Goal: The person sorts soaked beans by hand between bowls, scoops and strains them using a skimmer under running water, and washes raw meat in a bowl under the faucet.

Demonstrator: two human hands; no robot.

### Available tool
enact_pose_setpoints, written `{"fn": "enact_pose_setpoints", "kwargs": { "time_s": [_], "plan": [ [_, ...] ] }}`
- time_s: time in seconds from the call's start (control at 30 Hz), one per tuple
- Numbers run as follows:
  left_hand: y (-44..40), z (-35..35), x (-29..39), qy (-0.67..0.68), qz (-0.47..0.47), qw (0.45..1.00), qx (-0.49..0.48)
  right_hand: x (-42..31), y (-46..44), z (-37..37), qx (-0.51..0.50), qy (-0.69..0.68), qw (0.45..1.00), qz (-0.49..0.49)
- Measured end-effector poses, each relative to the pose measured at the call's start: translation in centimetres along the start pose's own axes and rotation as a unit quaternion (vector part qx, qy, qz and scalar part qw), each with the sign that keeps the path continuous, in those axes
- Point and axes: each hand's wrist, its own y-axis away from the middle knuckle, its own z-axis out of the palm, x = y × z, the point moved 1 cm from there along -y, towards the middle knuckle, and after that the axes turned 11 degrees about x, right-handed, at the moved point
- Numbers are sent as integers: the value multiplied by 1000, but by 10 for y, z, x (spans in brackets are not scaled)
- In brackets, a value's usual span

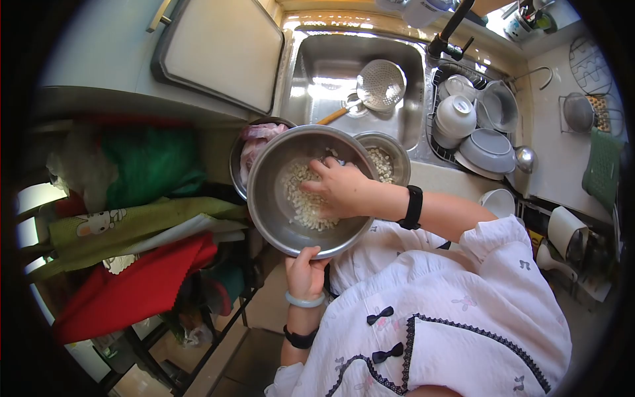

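your left hand (306, 274) is closed on the large bowl's (268, 198) near rim; your right hand (340, 190), fingers loosely spread, is among its white pieces (309, 218), any grip undeterminable. work appears midway, similar pieces (380, 165) lying in the small bowl (402, 161) by the sink's (314, 66) near edge.

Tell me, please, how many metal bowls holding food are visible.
3. The large bowl is held by the left hand, with the right hand inside; a second bowl with pinkish food is partly hidden by it, picture-left; a smaller bowl with pale pieces, picture-right. Others may be hidden.
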Motion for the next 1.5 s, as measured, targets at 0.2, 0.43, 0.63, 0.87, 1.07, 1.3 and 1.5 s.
{"fn": "enact_pose_setpoints", "kwargs": {
  "time_s": [0.2, 0.43, 0.63, 0.87, 1.07, 1.3, 1.5],
  "plan": [
    [-3, 1, -1, 2, -8, 1000, -4, -8, 20, 24, -34, -82, 995, -52],
    [-4, -1, -2, 2, -10, 1000, -7, -3, 15, 38, -166, -268, 947, -70],
    [1, -1, -1, -8, -11, 1000, 1, 9, 3, 10, -57, -210, 976, -22],
    [1, 2, -2, 10, -3, 1000, 0, 14, 4, 10, -40, -84, 996, -9],
    [0, -1, -4, 27, 1, 1000, 9, 12, 0, -3, -2, -33, 999, -31],
    [-2, 1, 0, -1, -10, 1000, 3, 5, 11, -6, -28, -11, 1000, -6],
    [-1, 3, -1, 10, -6, 1000, -9, -2, 19, 8, -173, -157, 972, 5]
  ]
}}
